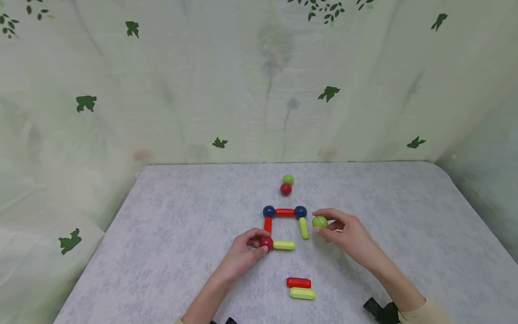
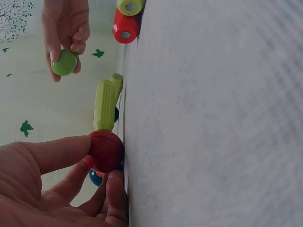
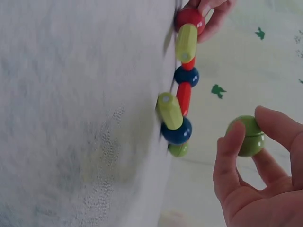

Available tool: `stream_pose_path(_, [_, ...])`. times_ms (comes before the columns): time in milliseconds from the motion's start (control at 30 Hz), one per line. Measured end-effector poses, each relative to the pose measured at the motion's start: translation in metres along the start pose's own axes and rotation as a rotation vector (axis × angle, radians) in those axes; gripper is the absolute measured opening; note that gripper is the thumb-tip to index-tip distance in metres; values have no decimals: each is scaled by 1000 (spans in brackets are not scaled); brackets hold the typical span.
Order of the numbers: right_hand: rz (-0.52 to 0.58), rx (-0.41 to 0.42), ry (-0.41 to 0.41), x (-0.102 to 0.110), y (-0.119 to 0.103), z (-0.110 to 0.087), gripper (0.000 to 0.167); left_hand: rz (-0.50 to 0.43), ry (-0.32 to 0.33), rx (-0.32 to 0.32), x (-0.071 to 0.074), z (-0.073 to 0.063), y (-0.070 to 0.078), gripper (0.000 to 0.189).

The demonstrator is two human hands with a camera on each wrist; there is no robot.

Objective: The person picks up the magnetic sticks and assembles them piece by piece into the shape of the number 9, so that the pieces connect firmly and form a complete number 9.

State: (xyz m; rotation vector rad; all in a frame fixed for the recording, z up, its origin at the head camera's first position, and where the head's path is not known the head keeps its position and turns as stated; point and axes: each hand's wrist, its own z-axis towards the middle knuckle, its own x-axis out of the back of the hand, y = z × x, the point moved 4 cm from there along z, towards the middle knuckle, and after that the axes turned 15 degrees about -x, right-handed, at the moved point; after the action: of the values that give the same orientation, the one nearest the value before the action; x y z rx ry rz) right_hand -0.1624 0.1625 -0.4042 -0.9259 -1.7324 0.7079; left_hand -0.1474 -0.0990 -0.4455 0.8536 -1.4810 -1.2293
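Observation:
My left hand [image 1: 245, 249] pinches a red ball [image 1: 266, 243] between thumb and fingers at the near left corner of a chain of rods and balls. From that ball a yellow-green rod [image 1: 284, 245] runs right, and a red rod [image 1: 268, 225] runs back to a blue ball [image 1: 269, 211]. Another red rod [image 1: 285, 212] links it to a second blue ball [image 1: 300, 212], which bears a yellow-green rod [image 1: 304, 228] pointing toward me. Just right of that rod, my right hand [image 1: 344, 231] holds a green ball [image 3: 247, 135] by its fingertips, raised off the table.
Behind the chain, a green ball [image 1: 288, 179] and a red ball [image 1: 285, 189] touch on the table [image 1: 194, 198]. Nearer to me, a red rod [image 1: 298, 282] lies alongside a yellow-green rod [image 1: 302, 293]. A patterned cloth [image 1: 243, 90] hangs behind the table.

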Motion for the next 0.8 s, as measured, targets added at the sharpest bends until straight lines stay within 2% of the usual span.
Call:
stream_pose_path(300, [85,-85,-35,-14,1,-17,37,0,-1,-6,0,2,-2,32])
stream_pose_path(533, [199,-189,-93,-28,11,-12,35,1,-3,5,-1,3,-3,32])
stream_pose_path(800, [200,-215,-154,-40,18,-8,39,-6,5,8,0,2,-3,34])
